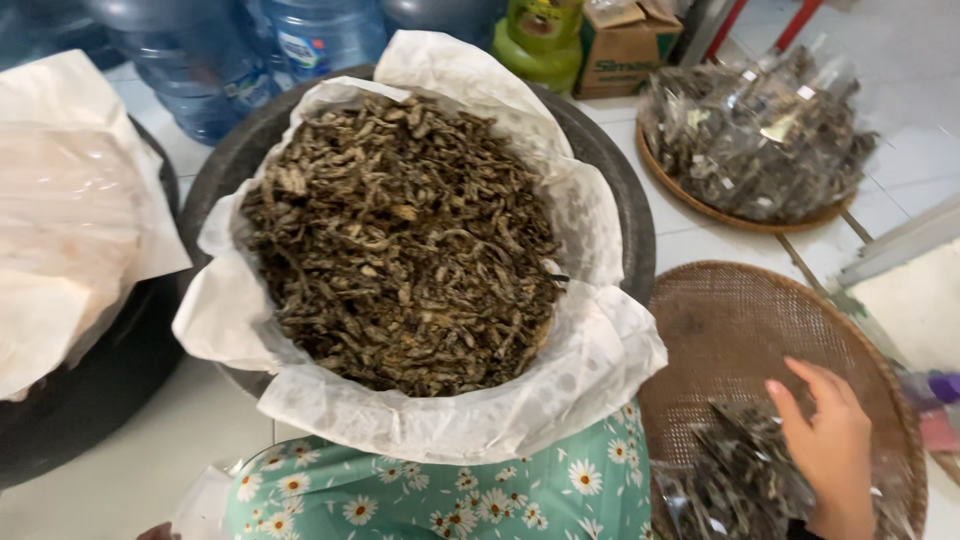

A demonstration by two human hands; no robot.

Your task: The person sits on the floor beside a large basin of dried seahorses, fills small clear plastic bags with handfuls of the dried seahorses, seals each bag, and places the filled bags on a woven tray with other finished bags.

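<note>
The right hand (835, 450), fingers loose and not clenched, rests on the clear bags of dried bits (745, 475) at the near edge of the woven tray (740, 320). It is best to lift one bag gently. The left hand is barely seen; I cannot tell its grip.

**One head view, steeply down**

A single head-worn camera looks down and forward at the tiled floor (700, 240), close above the paper-lined basin (600, 150) at centre. The woven tray (720, 320) sits lower right; no second view exists.

Right hand (832, 450) low, fingers spread.
</note>
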